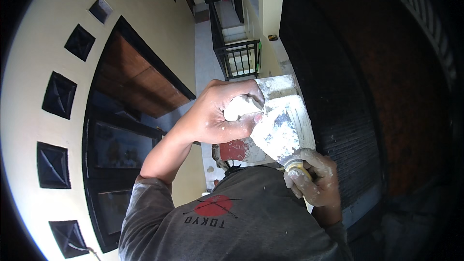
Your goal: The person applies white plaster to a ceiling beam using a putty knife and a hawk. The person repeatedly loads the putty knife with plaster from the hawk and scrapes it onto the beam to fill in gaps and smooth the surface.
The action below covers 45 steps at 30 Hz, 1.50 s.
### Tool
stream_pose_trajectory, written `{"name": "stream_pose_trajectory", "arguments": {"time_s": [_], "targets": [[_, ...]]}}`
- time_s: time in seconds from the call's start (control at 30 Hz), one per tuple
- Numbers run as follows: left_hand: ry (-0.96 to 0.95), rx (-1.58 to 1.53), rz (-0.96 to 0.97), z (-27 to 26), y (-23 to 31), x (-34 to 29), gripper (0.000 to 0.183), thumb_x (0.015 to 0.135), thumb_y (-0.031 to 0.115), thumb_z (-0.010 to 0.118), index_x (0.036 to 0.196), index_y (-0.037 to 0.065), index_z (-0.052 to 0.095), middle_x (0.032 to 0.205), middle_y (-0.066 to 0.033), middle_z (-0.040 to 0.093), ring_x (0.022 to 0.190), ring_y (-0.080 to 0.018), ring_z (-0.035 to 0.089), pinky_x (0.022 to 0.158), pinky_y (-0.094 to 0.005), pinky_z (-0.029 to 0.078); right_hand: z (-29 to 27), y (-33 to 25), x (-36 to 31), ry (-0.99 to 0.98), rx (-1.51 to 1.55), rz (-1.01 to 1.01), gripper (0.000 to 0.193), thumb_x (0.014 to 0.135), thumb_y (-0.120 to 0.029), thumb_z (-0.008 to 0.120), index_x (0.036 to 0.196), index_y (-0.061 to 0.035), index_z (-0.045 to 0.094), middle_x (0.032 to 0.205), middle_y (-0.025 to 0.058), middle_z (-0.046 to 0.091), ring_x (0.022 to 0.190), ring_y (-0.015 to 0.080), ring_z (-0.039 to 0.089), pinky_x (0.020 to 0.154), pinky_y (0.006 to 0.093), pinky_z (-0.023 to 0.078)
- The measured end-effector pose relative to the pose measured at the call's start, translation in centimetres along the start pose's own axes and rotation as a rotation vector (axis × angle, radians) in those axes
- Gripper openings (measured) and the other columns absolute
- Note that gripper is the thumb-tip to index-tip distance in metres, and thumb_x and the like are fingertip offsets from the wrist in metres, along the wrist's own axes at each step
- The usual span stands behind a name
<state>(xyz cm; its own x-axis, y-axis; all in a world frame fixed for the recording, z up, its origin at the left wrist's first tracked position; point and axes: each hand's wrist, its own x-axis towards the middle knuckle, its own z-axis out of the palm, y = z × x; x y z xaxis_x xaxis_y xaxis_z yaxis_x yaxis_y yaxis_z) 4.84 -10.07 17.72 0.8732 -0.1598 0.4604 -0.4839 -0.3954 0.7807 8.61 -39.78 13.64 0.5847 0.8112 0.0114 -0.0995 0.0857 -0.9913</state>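
My left hand [212, 111] is curled round a soft white lump [238, 109] that looks like putty. Its thumb and fingertips touch the blade edge of a putty knife [282, 133]. That broad blade is coated with wet white paste and shines in the light. My right hand [316, 179], smeared with white, grips the knife by its handle, with a yellowish band near the blade. Beneath both hands lies a white-smeared board or ledge [278, 86], with a red patch [233, 150] on its nearer part.
On the left stands a cream wall [166, 29] with black square vents [59, 94] and a dark-framed window [121, 142]. Ahead, a black railing [237, 48] borders a lower walkway. A dark ribbed surface [350, 130] fills the right side, beyond a cream pillar [269, 5].
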Motion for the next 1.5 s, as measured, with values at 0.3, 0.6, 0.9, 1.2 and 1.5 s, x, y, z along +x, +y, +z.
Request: {"name": "stream_pose_trajectory", "arguments": {"time_s": [0.3, 0.6, 0.9, 1.2, 1.5], "targets": [[-0.012, 0.067, -0.142, -1.5, -3.4, 0.4, 0.027, 0.085, 0.007, 0.067, 0.110, -0.004, 0.063, 0.084, -0.0066, 0.069, 0.077, -0.0112, 0.063, 0.073, -0.0289, 0.052, -0.8, 0.8, -0.5, 0.152, 0.160, -0.105, 0.021, 0.100, -0.004, 0.059, 0.116, 0.0080, 0.060, 0.074, 0.0061, 0.063, 0.053, 0.0041, 0.053, 0.046, 0.0202, 0.040], [0.187, -0.250, -0.797, -0.5, -6.2, -5.2, 0.036, 0.103, 0.012, 0.056, 0.135, -0.003, 0.054, 0.103, -0.0113, 0.067, 0.084, -0.0225, 0.065, 0.074, -0.0349, 0.054, -10.3, -11.4, -9.1, 0.742, 0.264, -0.443, 0.027, 0.105, -0.020, 0.052, 0.123, 0.0006, 0.059, 0.078, 0.0152, 0.065, 0.049, 0.0140, 0.056, 0.040, 0.0266, 0.044], [-0.320, 0.182, -0.477, 0.4, -13.6, -7.2, 0.031, 0.102, 0.022, 0.059, 0.124, -0.001, 0.058, 0.118, -0.0208, 0.061, 0.108, -0.0323, 0.058, 0.098, -0.0409, 0.048, -13.9, -29.1, -23.0, 1.127, -0.077, -0.694, 0.025, 0.108, -0.019, 0.043, 0.111, 0.0040, 0.054, 0.081, 0.0118, 0.064, 0.047, 0.0084, 0.049, 0.036, 0.0198, 0.041], [-0.221, 0.086, -0.390, 1.9, -10.6, -7.3, 0.024, 0.100, 0.019, 0.061, 0.118, 0.003, 0.057, 0.109, -0.0156, 0.062, 0.098, -0.0258, 0.057, 0.095, -0.0405, 0.047, -13.2, -34.1, -26.3, 1.168, -0.280, -0.722, 0.021, 0.107, -0.011, 0.045, 0.114, 0.0075, 0.050, 0.089, 0.0142, 0.060, 0.061, 0.0090, 0.051, 0.042, 0.0203, 0.041], [-0.196, -0.098, -0.457, 1.3, -11.4, -7.9, 0.021, 0.100, 0.017, 0.060, 0.117, 0.004, 0.057, 0.108, -0.0134, 0.061, 0.098, -0.0236, 0.056, 0.095, -0.0389, 0.046, -14.9, -37.1, -26.0, 1.243, -0.296, -0.686, 0.022, 0.106, -0.007, 0.042, 0.113, 0.0134, 0.048, 0.088, 0.0167, 0.061, 0.059, 0.0112, 0.054, 0.043, 0.0231, 0.045]]}}
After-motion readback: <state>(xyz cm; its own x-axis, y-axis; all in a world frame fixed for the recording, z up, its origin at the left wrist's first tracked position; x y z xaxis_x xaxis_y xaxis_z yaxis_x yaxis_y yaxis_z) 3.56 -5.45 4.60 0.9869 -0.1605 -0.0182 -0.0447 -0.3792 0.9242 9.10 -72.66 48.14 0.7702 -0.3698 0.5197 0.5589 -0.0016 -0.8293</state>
